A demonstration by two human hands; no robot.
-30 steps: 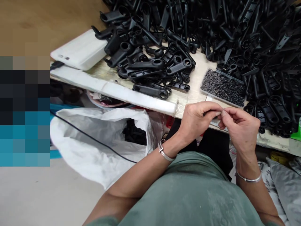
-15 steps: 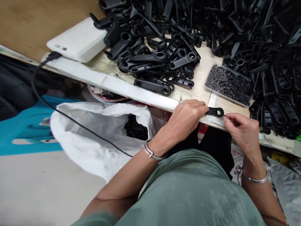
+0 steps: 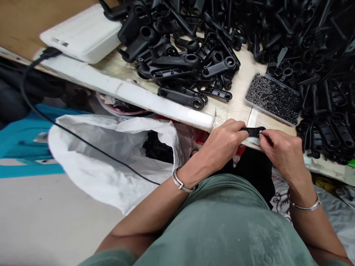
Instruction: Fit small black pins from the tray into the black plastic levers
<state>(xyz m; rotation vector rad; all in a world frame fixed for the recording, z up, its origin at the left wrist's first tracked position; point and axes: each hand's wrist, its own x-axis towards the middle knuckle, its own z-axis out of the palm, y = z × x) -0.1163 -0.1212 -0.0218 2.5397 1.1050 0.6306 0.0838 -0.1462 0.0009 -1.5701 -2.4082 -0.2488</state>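
My left hand (image 3: 223, 144) grips one end of a small black plastic handle part (image 3: 253, 130) at the table's front edge. My right hand (image 3: 280, 153) pinches at the part's ringed end with thumb and forefinger; whatever small piece sits in that pinch is too tiny to make out. Both wrists wear thin silver bangles. A shallow clear tray of small black screws (image 3: 273, 98) lies just beyond my hands. A large heap of black plastic handle parts (image 3: 249, 40) covers the table behind it.
A white sack (image 3: 111, 162) with black parts inside stands open below the table edge at left. A white box (image 3: 80, 33) with a black cable (image 3: 69, 133) sits at the table's left end. A blue stool shows at far left, grey bags at lower right.
My hands were pressed together a second ago; they drew apart, showing the black part, and now the right fingers are back on its ringed end. The view has shifted slightly right.
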